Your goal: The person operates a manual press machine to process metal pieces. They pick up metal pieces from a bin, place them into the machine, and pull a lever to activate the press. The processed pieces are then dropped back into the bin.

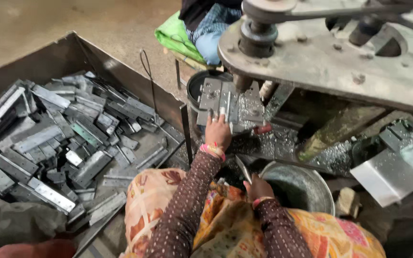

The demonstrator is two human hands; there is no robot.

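Bare concrete floor [115,24] fills the far left of the head view, and a heavy grey press [331,57] looms over the right. Under its ram [243,82] sits a flat die block [230,102], with metal chips glinting around it.

At the left lies a big steel tray [72,52] heaped with grey metal strips [63,129], most flat and oblong, tumbled over one another. A thin wire hook [148,71] stands at the tray's far wall.

On the die block the left hand [217,130] reaches far forward, fingers spread on a narrow strip [227,109] that stands just beside the ram; the hand presses on it rather than wrapping it. A pink bangle [212,150] rings that wrist, and the sleeve is brown with pale dots.

Nearer, the right hand [258,187] rests at the left rim of a round metal bucket [311,177]. It seems closed around a thin blade-like piece [243,168] poking up and left, but the grip is too small to tell for sure. The two hands are well apart.

Beyond the press, far centre, another person sits on a green cushion [173,33] in blue cloth. A bent sheet [383,177] lies at the right.
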